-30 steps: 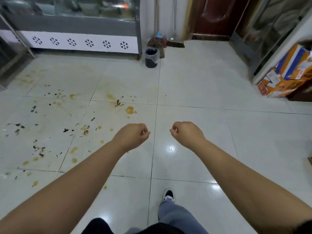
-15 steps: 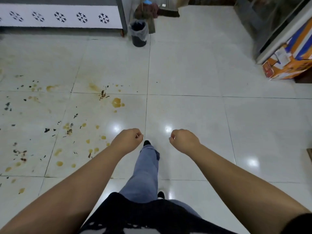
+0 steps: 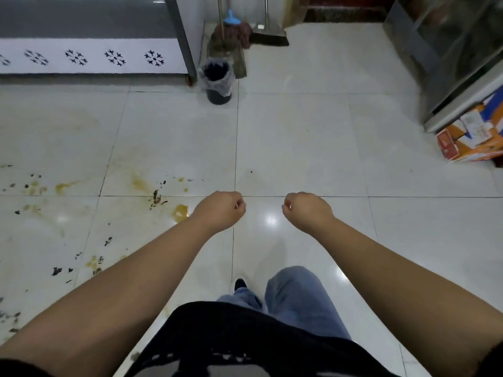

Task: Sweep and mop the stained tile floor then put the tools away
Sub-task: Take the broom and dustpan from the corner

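- Our left hand [image 3: 220,210] is curled into a fist and holds nothing; it hangs in the air over the tile floor [image 3: 313,137].
- Our right hand [image 3: 307,212] is clenched the same way, also with nothing in it, just beside the left with a gap between them.
- Below the hands we see our jeans [image 3: 296,300] and one shoe [image 3: 239,284] on the floor.
- Yellow-brown stains [image 3: 181,212] and dark crumbs [image 3: 57,271] lie across the tiles on our left; the nearest stain sits just beside our left wrist in the view.
- Far ahead, the mop [image 3: 231,34] and the broom [image 3: 269,36] stand in the corner against the wall, well apart from us; what leans in front of the mop may be a dustpan, but it is too dim to tell.
- A small lined bin [image 3: 217,80] stands near the mop, next to the counter [image 3: 89,57].
- A printed box [image 3: 473,140] sits at the far right.
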A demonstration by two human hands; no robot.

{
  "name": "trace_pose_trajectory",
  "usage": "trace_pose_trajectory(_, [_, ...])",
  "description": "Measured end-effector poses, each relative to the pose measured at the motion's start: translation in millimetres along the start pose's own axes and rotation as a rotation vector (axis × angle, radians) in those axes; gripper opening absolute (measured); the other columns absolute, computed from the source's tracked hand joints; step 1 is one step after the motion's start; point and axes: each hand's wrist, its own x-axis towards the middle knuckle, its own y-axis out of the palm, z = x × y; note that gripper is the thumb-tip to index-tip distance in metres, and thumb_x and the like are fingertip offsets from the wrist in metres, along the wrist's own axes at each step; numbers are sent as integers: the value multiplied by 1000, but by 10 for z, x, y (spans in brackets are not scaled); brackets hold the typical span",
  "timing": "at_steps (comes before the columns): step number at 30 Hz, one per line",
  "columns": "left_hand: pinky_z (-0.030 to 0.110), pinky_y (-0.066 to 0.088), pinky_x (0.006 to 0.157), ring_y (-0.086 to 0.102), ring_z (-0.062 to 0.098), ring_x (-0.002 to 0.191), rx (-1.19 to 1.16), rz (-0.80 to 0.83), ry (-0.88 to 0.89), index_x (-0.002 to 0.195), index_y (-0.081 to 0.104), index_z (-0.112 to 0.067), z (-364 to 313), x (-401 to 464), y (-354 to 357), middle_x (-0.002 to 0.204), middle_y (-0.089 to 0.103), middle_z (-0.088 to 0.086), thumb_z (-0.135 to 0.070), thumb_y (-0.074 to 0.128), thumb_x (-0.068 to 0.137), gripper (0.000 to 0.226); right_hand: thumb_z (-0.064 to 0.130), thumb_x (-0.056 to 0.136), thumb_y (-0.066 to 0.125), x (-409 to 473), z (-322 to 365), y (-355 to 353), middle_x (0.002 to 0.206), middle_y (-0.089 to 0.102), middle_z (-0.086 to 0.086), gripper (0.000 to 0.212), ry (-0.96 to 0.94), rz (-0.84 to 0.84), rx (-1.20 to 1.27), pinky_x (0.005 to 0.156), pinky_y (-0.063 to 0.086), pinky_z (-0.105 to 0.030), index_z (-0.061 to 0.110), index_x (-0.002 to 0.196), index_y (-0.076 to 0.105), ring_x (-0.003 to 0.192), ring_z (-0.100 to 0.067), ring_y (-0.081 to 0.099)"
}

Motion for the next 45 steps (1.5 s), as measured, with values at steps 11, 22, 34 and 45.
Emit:
trace_pose_trajectory(11, [25,40,64,52,16,76,-80,25,-35,96,62,-13,-933,2337,-529,83,59,-2,-25,42,94,24,21,96,39,2002,-1107,-1186,109,62,-7,27,-2,-16,38,72,41,-29,12,112,59,98,-26,58])
trace_pose_trajectory(22, [27,43,67,56,20,78,-156,-92,-48,82,57,-19,-1699,4286,-1561,80,61,-2,-27,45,93,18,23,94,40,3897,-1788,-2404,105,62,-6,27,-78,-46,29,68,39,-28,12,107,60,94,-25,58])
trace_pose_trajectory(34, [28,38,63,51,22,76,-134,-158,-42,72,46,-20,-1757,6757,-3064,74,54,0,-30,44,94,24,24,94,40,6432,-1779,-3934,105,63,-6,27,-76,-119,25,68,38,-27,13,107,61,95,-25,57])
trace_pose_trajectory(45, [29,42,67,59,24,88,-97,-162,6,98,64,-16,-1997,8672,-4018,93,66,3,-33,45,95,26,22,94,41,8315,-2131,-4975,109,63,-8,28,-84,-136,40,75,44,-30,14,110,62,98,-27,57])
